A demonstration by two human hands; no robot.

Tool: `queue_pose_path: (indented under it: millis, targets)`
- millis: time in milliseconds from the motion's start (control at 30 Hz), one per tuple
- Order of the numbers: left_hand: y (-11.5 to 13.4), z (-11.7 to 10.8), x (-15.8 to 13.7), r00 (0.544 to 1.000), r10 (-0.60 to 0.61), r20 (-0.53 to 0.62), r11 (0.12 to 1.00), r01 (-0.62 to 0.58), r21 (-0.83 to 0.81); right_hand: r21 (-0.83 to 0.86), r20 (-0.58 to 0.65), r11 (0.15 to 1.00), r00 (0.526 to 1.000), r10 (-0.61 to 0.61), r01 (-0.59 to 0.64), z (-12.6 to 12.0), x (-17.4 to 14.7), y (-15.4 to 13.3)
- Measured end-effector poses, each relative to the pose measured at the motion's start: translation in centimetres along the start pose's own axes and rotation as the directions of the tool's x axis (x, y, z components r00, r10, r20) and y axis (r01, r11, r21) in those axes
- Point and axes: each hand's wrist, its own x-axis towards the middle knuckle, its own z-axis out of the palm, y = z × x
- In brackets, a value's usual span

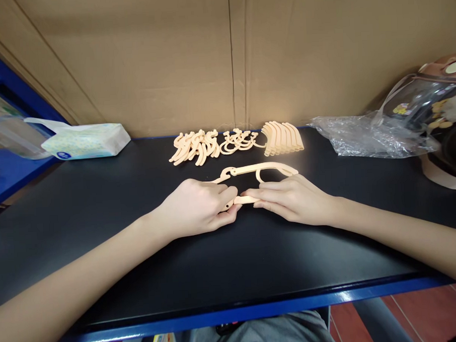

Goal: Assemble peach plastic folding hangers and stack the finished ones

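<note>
Low over the black table, my left hand (203, 205) is closed, its thumb and fingers pinching the left end of a cream plastic hanger piece (246, 200). A small dark hole shows in the part by my left fingertips. My right hand (295, 198) grips the right side of the same piece between thumb and fingers. Just behind both hands lies another cream hanger part (265, 166), a long curved arm with a joint and a hook-like curve at its left. My hands hide some of it.
Farther back are a pile of curved cream arms (194, 146), a cluster of cream hooks (238, 141) and a row of hollow cream pieces (282, 137). A tissue pack (88, 141) stands left. Clear plastic bag (370, 137) and transparent bottle (417, 99) are right. Cardboard (151, 58) rises behind.
</note>
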Motion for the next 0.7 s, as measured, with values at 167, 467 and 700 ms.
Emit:
queue_pose_path:
  millis: [167,467,700]
  targets:
    - [0.09,0.04,0.03,1.000,0.010,-0.017,0.999,-0.010,0.034,-0.011,-0.014,1.000,1.000,-0.010,0.010,0.05,0.03,0.01]
    - [0.15,-0.22,0.00,0.999,0.042,0.024,0.997,-0.041,-0.062,-0.078,-0.017,0.995,0.997,-0.070,0.069,-0.30,-0.03,-0.14]
    - [0.24,-0.45,0.14,0.998,0.060,0.029,0.992,-0.057,-0.113,-0.089,-0.133,0.991,0.985,-0.114,0.103,-0.71,0.16,-0.26]
